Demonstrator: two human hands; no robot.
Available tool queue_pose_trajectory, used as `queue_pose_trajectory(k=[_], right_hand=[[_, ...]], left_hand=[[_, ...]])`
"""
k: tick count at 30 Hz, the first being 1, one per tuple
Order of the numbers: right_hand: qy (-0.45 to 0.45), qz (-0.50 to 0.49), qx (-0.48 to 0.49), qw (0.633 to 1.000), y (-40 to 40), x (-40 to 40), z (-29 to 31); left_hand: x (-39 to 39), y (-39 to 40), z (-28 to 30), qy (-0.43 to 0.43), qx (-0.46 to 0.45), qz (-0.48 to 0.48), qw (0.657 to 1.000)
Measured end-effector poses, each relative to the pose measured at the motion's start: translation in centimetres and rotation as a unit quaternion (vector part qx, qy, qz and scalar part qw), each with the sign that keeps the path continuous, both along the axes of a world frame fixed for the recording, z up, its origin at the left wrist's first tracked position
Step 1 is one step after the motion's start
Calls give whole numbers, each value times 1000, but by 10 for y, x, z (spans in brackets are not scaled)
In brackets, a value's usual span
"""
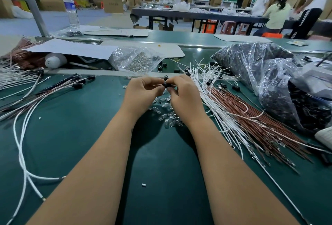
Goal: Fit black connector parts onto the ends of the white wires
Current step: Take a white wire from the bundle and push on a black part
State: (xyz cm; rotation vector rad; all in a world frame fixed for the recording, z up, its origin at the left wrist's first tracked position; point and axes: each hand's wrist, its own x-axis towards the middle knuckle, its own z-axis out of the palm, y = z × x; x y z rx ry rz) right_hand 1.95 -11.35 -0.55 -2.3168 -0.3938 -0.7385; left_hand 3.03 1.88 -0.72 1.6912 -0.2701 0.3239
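Though no writing readable, both hands, left [142, 91] and right [183, 92], pinching black connector [166, 85].

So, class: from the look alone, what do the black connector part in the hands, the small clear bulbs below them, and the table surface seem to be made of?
Black connector part: probably moulded plastic, dark with a dull sheen; both hands, left and right, pinch it.
Small clear bulbs: glass or clear plastic; see-through with bright glints, I can't tell which.
Table surface: likely a green rubber or vinyl mat, smooth and softly reflective.

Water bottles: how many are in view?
1. The water bottle stands upright at the far left of the bench, beside the grey pole. Others may be hidden behind clutter.
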Motion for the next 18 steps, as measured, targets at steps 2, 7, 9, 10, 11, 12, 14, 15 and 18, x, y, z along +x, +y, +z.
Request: queue_pose_trajectory(k=[2, 7, 9, 10, 11, 12, 14, 15, 18], right_hand=[[-9, -3, -13, 1000, 0, -1, 1], [-45, -94, -69, 992, -4, -2, 3], [-53, -164, -80, 982, -10, -1, 4], [-55, -188, -85, 977, -12, -1, 5], [-57, -205, -90, 973, -13, -1, 6], [-58, -214, -95, 970, -14, -1, 6], [-58, -212, -102, 970, -12, -1, 8], [-56, -204, -105, 972, -10, -1, 8], [-64, -169, -113, 977, -3, -1, 5]], left_hand=[[0, 0, 1, -12, 17, 8, 1000], [4, 10, 0, -50, 98, 150, 983], [8, 20, 1, -60, 108, 257, 958], [11, 26, 1, -54, 103, 307, 945], [13, 33, 1, -36, 100, 354, 929], [15, 39, 1, -2, 100, 398, 912], [14, 46, 3, 75, 118, 456, 879], [12, 46, 3, 89, 139, 464, 870], [6, 33, 4, -39, 222, 419, 880]])
